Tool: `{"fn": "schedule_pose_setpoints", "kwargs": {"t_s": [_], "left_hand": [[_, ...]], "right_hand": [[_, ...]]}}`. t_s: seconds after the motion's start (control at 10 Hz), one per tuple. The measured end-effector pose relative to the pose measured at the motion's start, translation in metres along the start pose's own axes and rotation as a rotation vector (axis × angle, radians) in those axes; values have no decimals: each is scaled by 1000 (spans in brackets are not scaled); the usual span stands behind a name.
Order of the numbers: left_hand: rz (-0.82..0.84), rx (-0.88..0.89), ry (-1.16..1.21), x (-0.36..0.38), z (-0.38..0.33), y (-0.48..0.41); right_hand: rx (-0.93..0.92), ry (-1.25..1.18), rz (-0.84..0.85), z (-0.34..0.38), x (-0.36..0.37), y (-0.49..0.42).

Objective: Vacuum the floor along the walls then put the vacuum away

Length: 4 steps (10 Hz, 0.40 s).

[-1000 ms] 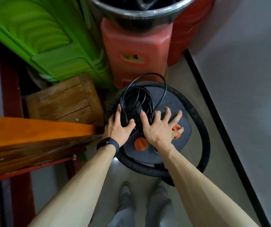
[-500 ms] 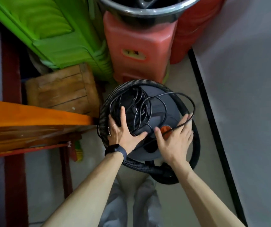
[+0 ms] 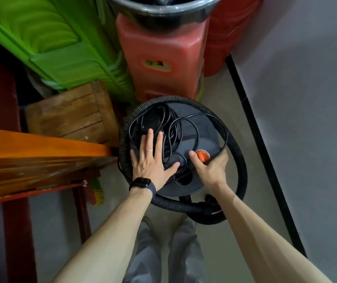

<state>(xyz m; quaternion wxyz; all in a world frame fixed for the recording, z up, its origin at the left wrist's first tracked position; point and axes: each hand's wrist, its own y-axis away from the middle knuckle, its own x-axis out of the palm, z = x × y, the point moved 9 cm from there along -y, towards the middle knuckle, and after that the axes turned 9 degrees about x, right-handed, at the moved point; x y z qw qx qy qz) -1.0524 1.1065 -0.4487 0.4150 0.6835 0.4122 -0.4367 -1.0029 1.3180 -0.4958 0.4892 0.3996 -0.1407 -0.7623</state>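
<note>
Vacuum (image 3: 194,127), a round dark canister seen from above, stands on the floor (image 3: 220,88) in a corner, between a wooden bench (image 3: 31,146) on the left and a pale wall (image 3: 306,99) on the right. Nearest the viewer are the person's grey trouser legs (image 3: 163,252), with both bare forearms reaching forward over them. The left wrist carries a dark watch (image 3: 142,183).

The left hand (image 3: 151,160) lies flat on the lid with its fingers straight and slightly spread, pressing on a loose coil of black power cord (image 3: 159,121) heaped on the left half of the lid. The right hand (image 3: 210,168) grips the near right part of the lid. Its thumb lies on top, just beside an orange knob (image 3: 203,155), and its fingers bend down over the rim, where their tips are hidden. One cord loop runs past these fingers; whether they also hold it cannot be told.

A black ribbed hose (image 3: 239,160) encircles the canister, hanging wider on the right and near sides.

Further off, a wooden crate (image 3: 71,113) sits left of the vacuum, beyond the bench. Behind it lean stacked green plastic pieces (image 3: 51,37). Directly beyond the vacuum stands a red plastic stool (image 3: 163,58) bearing a metal basin (image 3: 163,9). A black baseboard (image 3: 251,123) runs along the foot of the wall.
</note>
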Motion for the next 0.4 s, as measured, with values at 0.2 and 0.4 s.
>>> {"fn": "schedule_pose_setpoints", "kwargs": {"t_s": [0.2, 0.4], "left_hand": [[30, 12, 9, 5, 4, -6], [-60, 52, 3, -2, 6, -13]], "right_hand": [[75, -25, -17, -9, -1, 1], [75, -19, 142, 11, -24, 1]]}}
